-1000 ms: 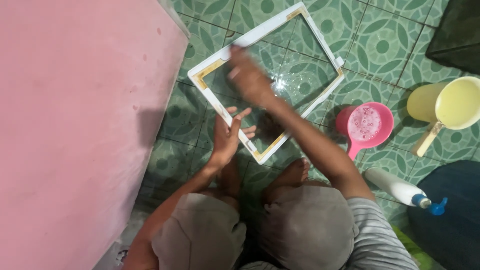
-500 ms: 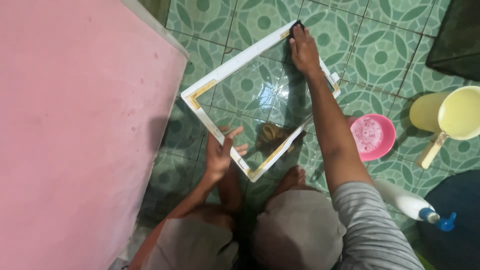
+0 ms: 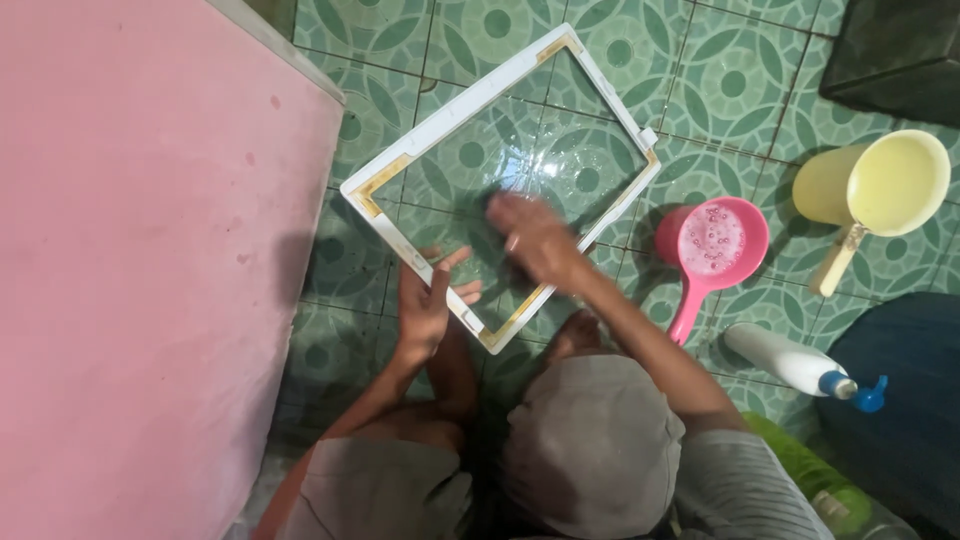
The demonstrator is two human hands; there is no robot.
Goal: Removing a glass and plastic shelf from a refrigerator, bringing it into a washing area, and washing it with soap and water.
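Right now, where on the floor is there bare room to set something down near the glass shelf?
Bare tile lies beyond the glass shelf, between its far corner and the yellow jug. Another patch runs by the pink wall. The right side is crowded: pink dipper, white bottle. The left hand and right hand occupy the near edge.

White-framed glass shelf point(image 3: 470, 110) with yellow-brown corner strips, see-through over the pattern beneath. Green floor tiles point(image 3: 740, 70) patterned with circles and leaf-shaped arcs. Flat pink wall point(image 3: 140, 270) with a few darker flecks. Pink dipper point(image 3: 712, 245); pale yellow jug point(image 3: 880, 190); white bottle point(image 3: 785, 362) with a blue pump top. Grey shorts point(image 3: 590, 450).
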